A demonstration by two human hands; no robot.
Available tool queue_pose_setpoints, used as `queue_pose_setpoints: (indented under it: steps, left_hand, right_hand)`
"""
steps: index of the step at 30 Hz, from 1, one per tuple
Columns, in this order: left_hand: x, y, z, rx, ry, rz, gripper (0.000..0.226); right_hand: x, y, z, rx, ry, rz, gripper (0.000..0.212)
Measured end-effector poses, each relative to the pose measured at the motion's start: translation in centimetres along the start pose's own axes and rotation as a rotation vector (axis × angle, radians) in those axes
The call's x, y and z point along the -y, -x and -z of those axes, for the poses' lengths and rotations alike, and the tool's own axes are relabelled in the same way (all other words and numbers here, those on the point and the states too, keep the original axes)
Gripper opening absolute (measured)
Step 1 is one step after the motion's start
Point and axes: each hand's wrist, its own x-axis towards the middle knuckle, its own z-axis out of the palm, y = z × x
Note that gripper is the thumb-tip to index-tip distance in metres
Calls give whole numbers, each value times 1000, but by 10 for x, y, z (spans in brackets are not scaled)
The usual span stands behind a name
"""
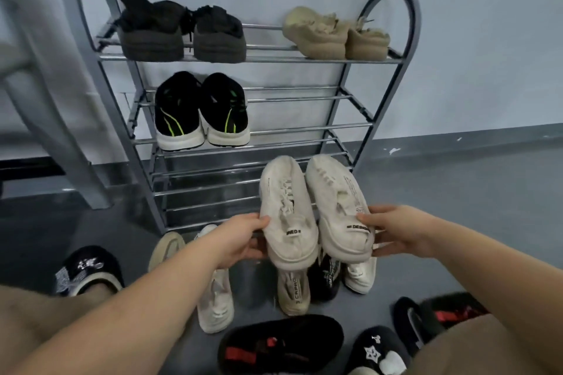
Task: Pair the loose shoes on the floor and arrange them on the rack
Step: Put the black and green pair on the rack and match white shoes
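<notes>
I hold a pair of cream sneakers side by side, toes pointing at the rack. My left hand (243, 237) grips the heel of the left cream sneaker (286, 207). My right hand (399, 230) grips the heel of the right cream sneaker (338, 201). Both shoes hover in front of the lower bars of the grey metal shoe rack (304, 128). Its top shelf carries a dark pair (182, 30) and a tan pair (335, 33). A black pair with green stripes (201, 113) sits on the second shelf's left side.
Loose shoes lie on the grey floor below my hands: a white sneaker (214, 301), a beige shoe (294, 289), a tan shoe (166, 248), a black shoe with red straps (280, 344) and others. My slippered feet (88, 271) flank them. A grey frame (45, 85) stands left.
</notes>
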Motion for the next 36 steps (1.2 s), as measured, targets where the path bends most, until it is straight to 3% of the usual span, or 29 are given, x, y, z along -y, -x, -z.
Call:
queue_pose_setpoints:
  steps: [10, 19, 22, 26, 32, 36]
  left_hand:
    - [-79, 8, -16, 76, -159, -65, 18]
    - [-99, -4, -58, 74, -73, -171, 21]
    - [-116, -10, -59, 39, -87, -187, 22]
    - [-133, -21, -63, -10, -158, -230, 22]
    - [-150, -42, -68, -89, -81, -245, 21]
    - [-165, -64, -67, -225, -43, -306, 35]
  right_hand:
    - [44, 2, 40, -141, -16, 132, 19]
    - [54, 3, 77, -177, -118, 225, 19]
    - [59, -4, 79, -187, -184, 261, 21]
    - [65, -20, 75, -235, -244, 291, 10]
    - [86, -60, 70, -389, -494, 289, 10]
    - [104, -90, 63, -435, -563, 322, 8]
